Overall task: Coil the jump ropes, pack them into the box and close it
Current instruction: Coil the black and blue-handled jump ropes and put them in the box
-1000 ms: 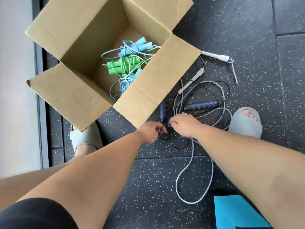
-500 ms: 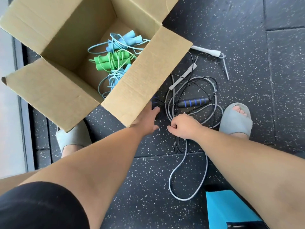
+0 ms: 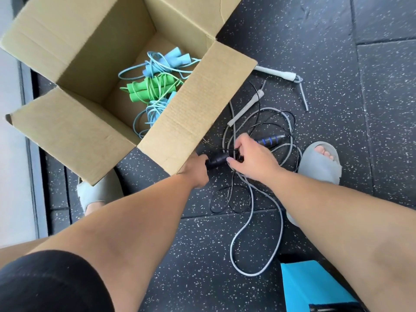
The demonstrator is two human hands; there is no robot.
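An open cardboard box (image 3: 193, 122) stands on the floor and holds coiled ropes: a green one (image 3: 148, 87) between two light blue ones (image 3: 173, 58). Right of the box a black jump rope and a grey jump rope (image 3: 254, 235) lie tangled together. My left hand (image 3: 198, 168) grips one black handle (image 3: 217, 161) beside the box's near flap. My right hand (image 3: 252, 158) pinches the thin black cord (image 3: 229, 199) right by that handle. The second black handle with blue rings (image 3: 271, 139) lies just beyond my right hand. The grey rope's white handles (image 3: 275, 73) lie farther back.
The floor is dark speckled rubber tiles. My feet in grey slippers rest at the right (image 3: 319, 164) and under the box's left flap (image 3: 96, 192). A bright blue object (image 3: 313, 287) sits at the bottom right. A pale wall strip (image 3: 11, 176) runs along the left.
My left hand, open by the box flap half a second ago, has closed on a black handle. My right hand moved up to the cord at that handle. The camera view shifted.
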